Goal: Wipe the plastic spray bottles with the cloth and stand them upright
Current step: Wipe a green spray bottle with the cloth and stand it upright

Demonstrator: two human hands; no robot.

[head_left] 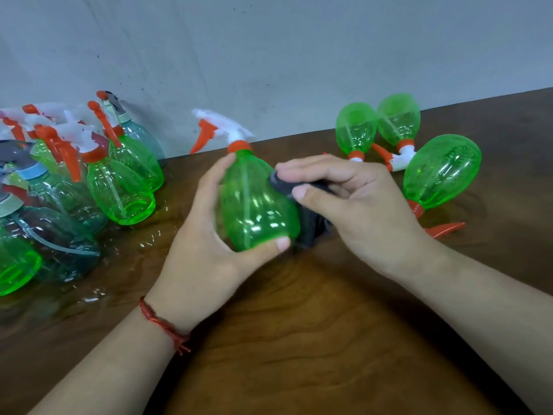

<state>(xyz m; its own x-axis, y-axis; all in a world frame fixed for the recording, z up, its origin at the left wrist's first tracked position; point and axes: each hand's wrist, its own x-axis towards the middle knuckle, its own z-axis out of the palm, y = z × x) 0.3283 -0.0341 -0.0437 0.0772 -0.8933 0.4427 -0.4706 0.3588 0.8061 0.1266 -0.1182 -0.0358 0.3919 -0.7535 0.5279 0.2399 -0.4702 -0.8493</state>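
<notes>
My left hand (203, 232) grips a clear green spray bottle (254, 205) round its body, its white and orange trigger head pointing away from me. My right hand (350, 202) holds a dark grey cloth (311, 217) and presses it against the bottle's right side. Three green bottles (440, 172) lie on their sides at the right on the table. At the left, several green and teal bottles (125, 178) stand upright in a cluster.
The brown wooden table (299, 324) runs up to a grey wall (269, 55) at the back. An orange trigger piece (446, 229) of the nearest lying bottle points toward my right forearm.
</notes>
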